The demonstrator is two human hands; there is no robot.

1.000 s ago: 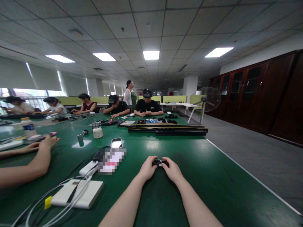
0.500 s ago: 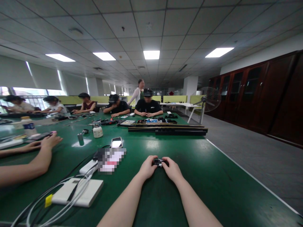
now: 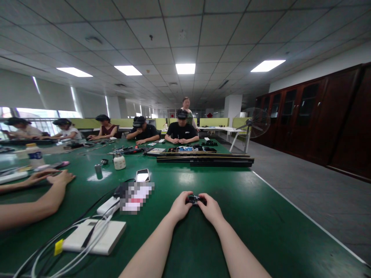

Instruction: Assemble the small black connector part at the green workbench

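Both my hands meet over the green table, around a small black and silver object whose kind is too small to make out. My left hand grips its left side between thumb and fingers. From the right, my right hand pinches the other side. The fingers hide much of its edges. To the left of my hands lie a phone and a blurred-out flat item.
At left are a white box with cables, a power strip, a jar and a metal cylinder. A neighbour's hands work there. Long black bars lie ahead. Several people sit beyond; a fan stands right.
The object between my hands has tilted slightly; my hands barely moved. The standing person in the background has moved right. The neighbour's hands at left have shifted.
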